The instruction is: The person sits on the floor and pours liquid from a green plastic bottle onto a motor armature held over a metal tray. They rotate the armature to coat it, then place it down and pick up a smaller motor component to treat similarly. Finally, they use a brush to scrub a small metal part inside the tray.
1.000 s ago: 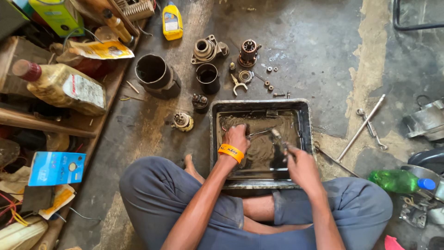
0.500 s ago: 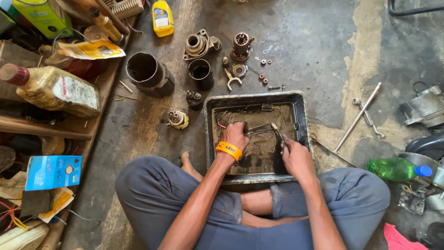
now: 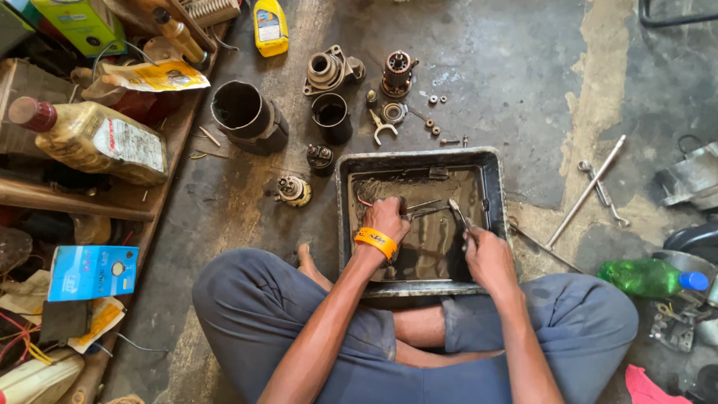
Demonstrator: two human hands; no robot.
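A thin metal rod (image 3: 425, 210) lies across the middle of the grimy wash tray (image 3: 490, 161), its long axis running side to side between both hands. The left hand (image 3: 385, 219) grips its left end in a closed fist; the right hand (image 3: 486, 254), near the tray's right wall, holds a small brush (image 3: 458, 214) angled toward the rod.
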